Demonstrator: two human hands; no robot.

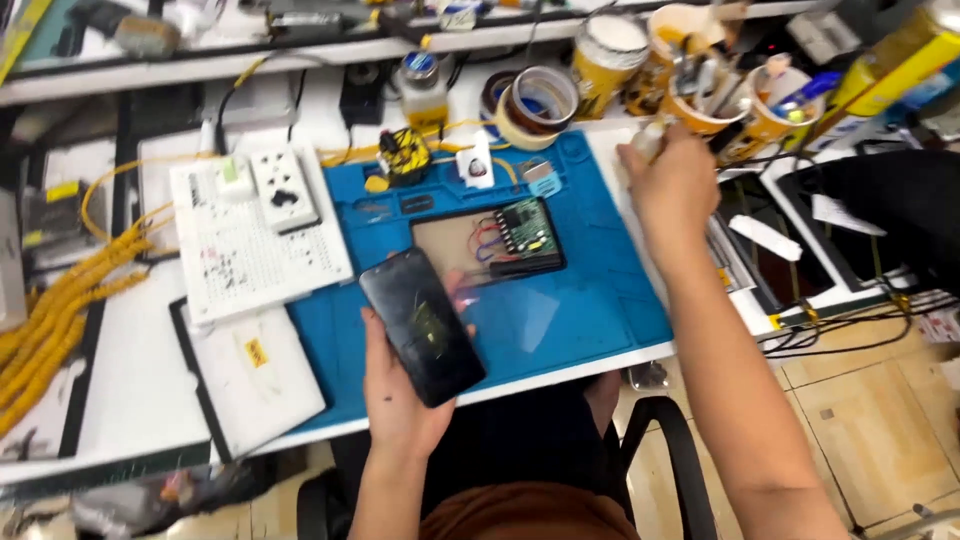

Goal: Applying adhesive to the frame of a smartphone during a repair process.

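Observation:
My left hand (400, 395) holds a black smartphone (422, 325) screen-up over the near edge of a blue work mat (590, 300). My right hand (672, 190) reaches to the mat's far right corner and grips a small whitish object (648, 140), mostly hidden by the fingers, beside cups full of tools (715, 95). On the mat lies a green circuit board (527, 228) with red and blue wires on a dark-framed panel (455, 245).
A white perforated board (250, 260) with a white power socket (283, 188) lies left of the mat. Tape rolls (535, 100) and a small bottle (422, 85) stand behind. Yellow cables (60, 310) hang far left. A white pad (255, 375) lies front left.

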